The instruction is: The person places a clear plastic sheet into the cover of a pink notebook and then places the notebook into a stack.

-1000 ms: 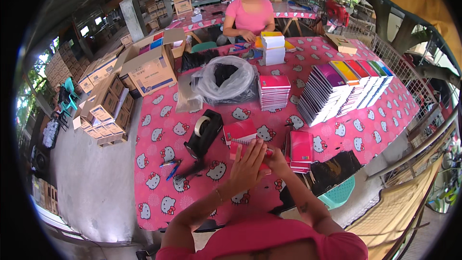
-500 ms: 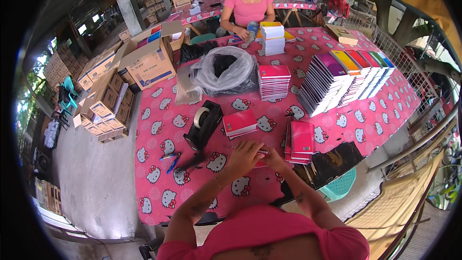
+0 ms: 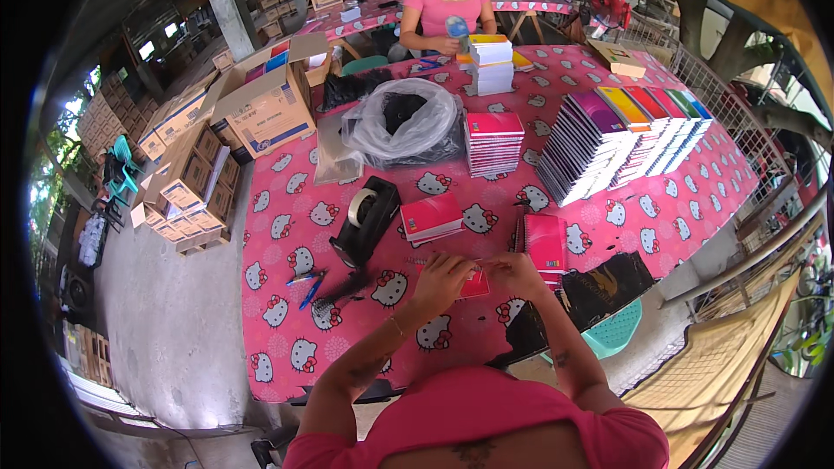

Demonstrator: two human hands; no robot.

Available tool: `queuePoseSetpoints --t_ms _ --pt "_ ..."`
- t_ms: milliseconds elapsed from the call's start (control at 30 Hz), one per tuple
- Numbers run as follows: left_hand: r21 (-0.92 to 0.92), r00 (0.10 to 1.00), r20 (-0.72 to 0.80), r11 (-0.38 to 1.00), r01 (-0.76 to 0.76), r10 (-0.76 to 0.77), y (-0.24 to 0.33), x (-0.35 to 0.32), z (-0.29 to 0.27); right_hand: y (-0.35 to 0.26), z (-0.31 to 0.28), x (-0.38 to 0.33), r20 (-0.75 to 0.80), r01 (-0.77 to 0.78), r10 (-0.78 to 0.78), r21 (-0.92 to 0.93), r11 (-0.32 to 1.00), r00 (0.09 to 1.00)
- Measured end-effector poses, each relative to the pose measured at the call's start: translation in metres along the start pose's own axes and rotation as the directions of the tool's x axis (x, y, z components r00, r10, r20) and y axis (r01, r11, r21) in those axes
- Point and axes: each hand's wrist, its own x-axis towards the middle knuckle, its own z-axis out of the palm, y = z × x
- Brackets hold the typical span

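A small red spiral notebook lies on the table close in front of me, partly covered by my hands. My left hand is closed over its left part, fingers bent at the upper edge. My right hand is pinched at the notebook's upper right; a thin strand seems to run between the two hands, too fine to name. Just beyond is a short stack of red notebooks. To the right of my right hand sits another pile of red spiral notebooks.
Left of the notebooks stand a black tape dispenser and blue pens. Farther back are a clear plastic bag, a red notebook stack and tall coloured notebook rows. Cartons flank the table; a person sits opposite.
My right hand has moved right and slightly up, away from my left hand, uncovering more of the red notebook. The person opposite has shifted their arms.
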Motion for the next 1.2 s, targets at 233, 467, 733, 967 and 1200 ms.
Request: queuePoseSetpoints --t_ms 233,467,733,967,1200 --pt "-0.032 1.0 0.005 0.999 -0.01 0.01 0.004 0.002 -0.006 -0.008 -0.005 0.004 0.07 0.05 -0.043 -0.105 0.993 0.997" --pt "-0.017 0.999 0.035 1.0 -0.006 0.007 0.003 -0.001 -0.007 0.005 -0.004 0.008 0.145 0.151 -0.141 -0.059 0.987 0.979" --pt "-0.064 0.976 0.193 0.991 0.114 -0.099 0.018 0.003 -0.015 -0.009 0.011 0.007 -0.139 0.171 -0.229 -0.334 0.927 0.964" --pt "-0.584 0.877 -0.062 0.729 0.356 -0.477 0.045 0.071 -0.059 -0.064 0.022 -0.001 -0.516 0.118 -0.049 0.102 0.988 0.855" --pt "0.041 0.977 0.206 0.998 0.049 -0.057 -0.011 -0.053 0.001 -0.013 -0.082 -0.014 -0.511 -0.01 0.254 0.432 0.902 0.821"
